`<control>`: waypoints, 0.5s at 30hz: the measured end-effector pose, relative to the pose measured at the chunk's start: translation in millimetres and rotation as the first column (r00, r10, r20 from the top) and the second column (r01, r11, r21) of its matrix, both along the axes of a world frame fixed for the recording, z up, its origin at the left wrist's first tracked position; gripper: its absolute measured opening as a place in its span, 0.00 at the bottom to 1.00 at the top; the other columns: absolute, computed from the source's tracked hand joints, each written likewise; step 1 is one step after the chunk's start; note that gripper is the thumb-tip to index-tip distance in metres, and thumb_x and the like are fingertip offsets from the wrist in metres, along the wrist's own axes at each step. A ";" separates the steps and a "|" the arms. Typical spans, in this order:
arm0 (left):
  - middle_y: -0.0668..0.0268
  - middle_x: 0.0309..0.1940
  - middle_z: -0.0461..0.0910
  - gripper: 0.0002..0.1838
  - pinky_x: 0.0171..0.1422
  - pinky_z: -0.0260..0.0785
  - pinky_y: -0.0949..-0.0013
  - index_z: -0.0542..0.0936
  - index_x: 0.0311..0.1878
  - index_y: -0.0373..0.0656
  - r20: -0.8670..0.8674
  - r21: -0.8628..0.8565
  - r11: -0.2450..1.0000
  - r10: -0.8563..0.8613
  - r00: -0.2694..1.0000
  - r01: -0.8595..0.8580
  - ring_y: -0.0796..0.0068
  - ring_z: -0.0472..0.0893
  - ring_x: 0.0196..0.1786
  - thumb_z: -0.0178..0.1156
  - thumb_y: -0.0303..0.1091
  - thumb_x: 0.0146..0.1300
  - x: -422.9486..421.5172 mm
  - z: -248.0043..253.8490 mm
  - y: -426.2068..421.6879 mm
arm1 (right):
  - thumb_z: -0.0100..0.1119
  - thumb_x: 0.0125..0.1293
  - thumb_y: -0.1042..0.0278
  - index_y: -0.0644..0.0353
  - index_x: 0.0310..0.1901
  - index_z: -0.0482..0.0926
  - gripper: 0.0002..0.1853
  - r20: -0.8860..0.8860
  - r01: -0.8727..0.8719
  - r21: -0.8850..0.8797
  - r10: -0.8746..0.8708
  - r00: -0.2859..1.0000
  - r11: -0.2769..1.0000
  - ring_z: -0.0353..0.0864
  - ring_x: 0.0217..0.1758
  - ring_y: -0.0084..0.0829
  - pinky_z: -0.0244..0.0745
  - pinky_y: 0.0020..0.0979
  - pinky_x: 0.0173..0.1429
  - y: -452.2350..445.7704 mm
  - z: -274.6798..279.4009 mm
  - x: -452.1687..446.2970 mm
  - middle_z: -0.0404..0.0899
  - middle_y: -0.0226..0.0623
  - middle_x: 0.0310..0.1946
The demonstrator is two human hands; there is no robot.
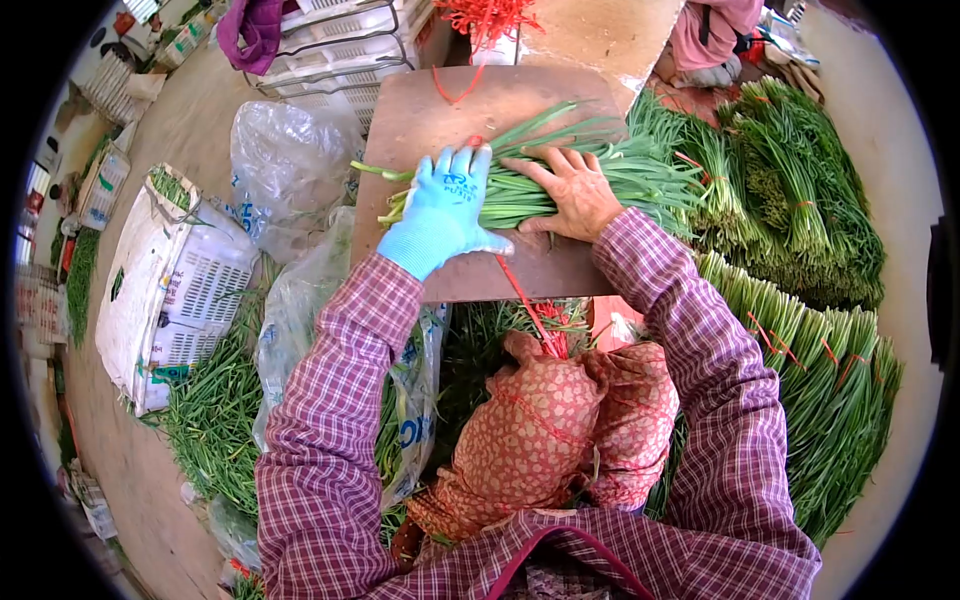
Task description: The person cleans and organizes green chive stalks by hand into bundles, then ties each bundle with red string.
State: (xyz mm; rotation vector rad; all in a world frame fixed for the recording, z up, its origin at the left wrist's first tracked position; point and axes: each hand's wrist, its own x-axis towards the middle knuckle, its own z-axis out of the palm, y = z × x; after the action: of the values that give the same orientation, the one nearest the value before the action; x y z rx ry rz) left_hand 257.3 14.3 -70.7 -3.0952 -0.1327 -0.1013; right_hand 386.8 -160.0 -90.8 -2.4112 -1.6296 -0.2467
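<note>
A loose bunch of garlic chives (515,205) lies across a brown board (420,100), pale stalk ends left and green leaves right. My left hand (450,205), in a blue printed glove, rests flat on the stalk end, fingers stretched forward and thumb apart. On the leafy part lies my bare right hand (575,193), its fingers spread. A red string (520,293) comes up over the board's near edge toward the bunch; where it passes beneath is hidden. More red string (457,100) hangs onto the board's far edge.
Tied chive bundles (800,210) are piled at right, with another row (830,370) nearer. Loose greens (215,430), clear plastic bags (285,165) and a white crate (180,290) lie left. Stacked crates (350,50) stand behind. Another person's pink clothing (700,40) shows at top right.
</note>
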 end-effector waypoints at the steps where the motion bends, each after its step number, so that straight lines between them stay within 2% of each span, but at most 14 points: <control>1: 0.50 0.67 0.61 0.69 0.73 0.52 0.53 0.54 0.73 0.36 -0.005 0.001 1.000 0.015 1.000 -0.015 0.53 0.60 0.71 0.71 0.72 0.33 0.9 -4.5 -3.9 | 0.74 0.42 0.44 0.26 0.69 0.62 0.48 0.004 -0.041 0.000 0.041 0.999 0.999 0.65 0.66 0.42 0.58 0.54 0.67 2.0 1.1 0.1 0.67 0.32 0.63; 3: 0.53 0.66 0.63 0.66 0.71 0.55 0.53 0.56 0.72 0.36 0.055 -0.007 1.000 0.027 0.998 -0.027 0.55 0.63 0.69 0.71 0.71 0.34 4.7 -11.3 -3.1 | 0.74 0.47 0.50 0.26 0.67 0.64 0.43 0.037 -0.100 -0.010 0.100 0.994 0.995 0.65 0.67 0.43 0.57 0.56 0.68 -0.2 4.6 5.9 0.68 0.31 0.62; 6: 0.54 0.66 0.63 0.64 0.71 0.56 0.49 0.58 0.72 0.39 0.063 -0.055 0.998 0.040 0.997 -0.037 0.54 0.64 0.68 0.70 0.71 0.36 9.3 -19.4 3.1 | 0.73 0.49 0.54 0.28 0.65 0.67 0.39 -0.006 -0.109 -0.075 0.108 0.994 0.991 0.66 0.66 0.43 0.58 0.56 0.68 -29.8 12.0 37.4 0.69 0.29 0.62; 7: 0.55 0.65 0.65 0.61 0.70 0.57 0.50 0.60 0.71 0.42 0.087 -0.058 0.997 0.048 0.995 -0.043 0.54 0.65 0.67 0.70 0.70 0.38 8.6 -19.0 2.5 | 0.72 0.50 0.55 0.30 0.62 0.69 0.36 0.018 -0.071 -0.094 0.073 0.997 0.993 0.67 0.66 0.41 0.58 0.57 0.68 -45.0 13.5 49.9 0.69 0.28 0.61; 10: 0.55 0.64 0.66 0.59 0.67 0.61 0.53 0.61 0.70 0.41 0.072 -0.043 0.998 0.044 0.996 -0.041 0.54 0.69 0.63 0.71 0.67 0.39 8.4 -13.3 -0.1 | 0.69 0.52 0.65 0.39 0.59 0.74 0.30 0.074 0.162 -0.193 -0.150 0.986 0.968 0.68 0.65 0.38 0.60 0.49 0.67 -104.9 22.3 81.0 0.74 0.30 0.58; 12: 0.55 0.64 0.66 0.59 0.67 0.61 0.53 0.61 0.71 0.42 0.089 -0.041 0.999 0.036 0.995 -0.032 0.53 0.69 0.63 0.71 0.66 0.39 8.1 -14.7 -0.3 | 0.63 0.57 0.69 0.40 0.55 0.78 0.22 0.143 0.409 -0.209 -0.386 0.911 0.888 0.69 0.64 0.37 0.61 0.48 0.66 -149.2 9.3 104.9 0.74 0.30 0.58; 13: 0.55 0.64 0.66 0.59 0.67 0.61 0.53 0.61 0.71 0.42 0.078 -0.034 0.999 0.038 0.996 -0.036 0.53 0.69 0.63 0.71 0.66 0.39 8.3 -14.7 0.0 | 0.60 0.60 0.71 0.39 0.53 0.79 0.19 0.189 0.546 -0.222 -0.514 0.837 0.807 0.69 0.64 0.35 0.62 0.48 0.66 -171.3 3.0 114.6 0.73 0.29 0.58; 14: 0.55 0.64 0.66 0.59 0.67 0.62 0.53 0.60 0.71 0.42 0.068 -0.026 0.999 0.041 0.997 -0.039 0.53 0.69 0.63 0.71 0.66 0.38 8.6 -14.5 0.7 | 0.59 0.61 0.70 0.39 0.51 0.80 0.17 0.163 0.642 -0.263 -0.623 0.765 0.720 0.69 0.64 0.37 0.62 0.49 0.65 -186.8 7.6 117.5 0.73 0.29 0.58; 15: 0.55 0.64 0.66 0.60 0.67 0.62 0.53 0.60 0.71 0.42 0.068 -0.033 0.999 0.040 0.997 -0.038 0.53 0.69 0.63 0.71 0.67 0.38 8.9 -14.4 1.1 | 0.58 0.62 0.70 0.41 0.50 0.80 0.16 0.116 0.670 -0.163 -0.660 0.742 0.725 0.71 0.62 0.38 0.65 0.48 0.63 -196.6 13.3 116.6 0.74 0.31 0.57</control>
State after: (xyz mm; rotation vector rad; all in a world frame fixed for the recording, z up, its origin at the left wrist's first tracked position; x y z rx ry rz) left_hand 266.2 15.4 -85.1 -3.1196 -0.1993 -0.2060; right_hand 503.5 -356.6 -77.5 -3.0861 -0.7385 -0.2662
